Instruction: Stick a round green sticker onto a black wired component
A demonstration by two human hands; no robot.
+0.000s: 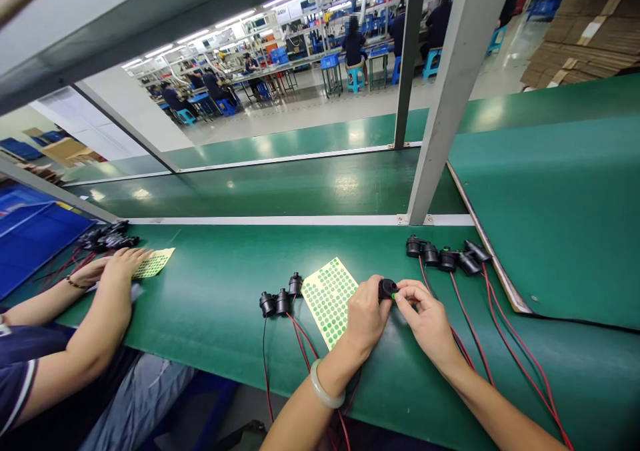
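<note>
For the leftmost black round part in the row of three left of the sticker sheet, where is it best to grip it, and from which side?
Probably grip the black round part across its cylindrical body, coming from above: it seems to stand upright on the green mat, its wires trail toward the person, and its neighbour crowds the right flank.

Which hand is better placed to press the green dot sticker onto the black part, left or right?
Right, probably. The right hand pinches the green dot sticker against the black part. The left hand grips that part, so it is occupied.
</note>
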